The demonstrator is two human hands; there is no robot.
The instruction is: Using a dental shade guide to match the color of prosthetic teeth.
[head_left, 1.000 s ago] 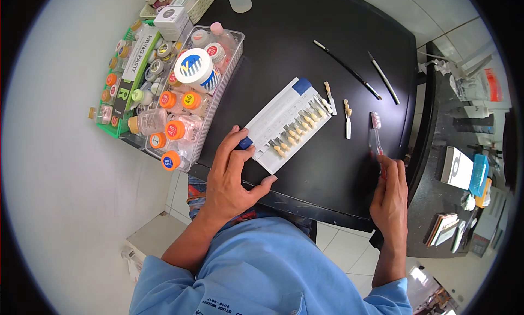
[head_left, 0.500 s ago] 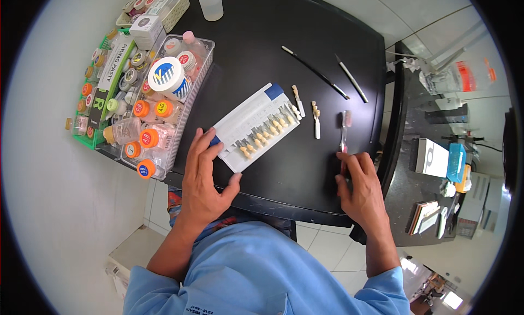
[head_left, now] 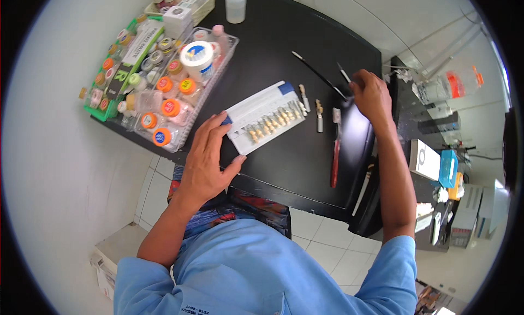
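My left hand (head_left: 204, 159) lies with fingers spread at the near-left corner of a white, blue-ended case (head_left: 246, 102) holding several tooth-coloured shade tabs (head_left: 267, 124). Two loose tabs (head_left: 319, 116) sit beside it. At the desk's right side, my right hand (head_left: 370, 96) has its fingers curled onto a pale pointed instrument (head_left: 343, 71), partly covered by them. A thin black brush (head_left: 316, 72) lies just left of that hand, and a toothbrush (head_left: 335, 148) with a dark red handle lies lower, beside my forearm.
Crowded baskets (head_left: 232, 53) of small jars and bottles fill the left of the black desk (head_left: 262, 42). A translucent bottle (head_left: 235, 6) stands at the back. A cluttered dark counter (head_left: 406, 66) on the right holds a clear bottle, boxes (head_left: 426, 159) and papers.
My right hand has left the toothbrush, which now lies farther left, and moved up to the pale pointed instrument. My left hand still rests at the case's corner; the view has shifted.
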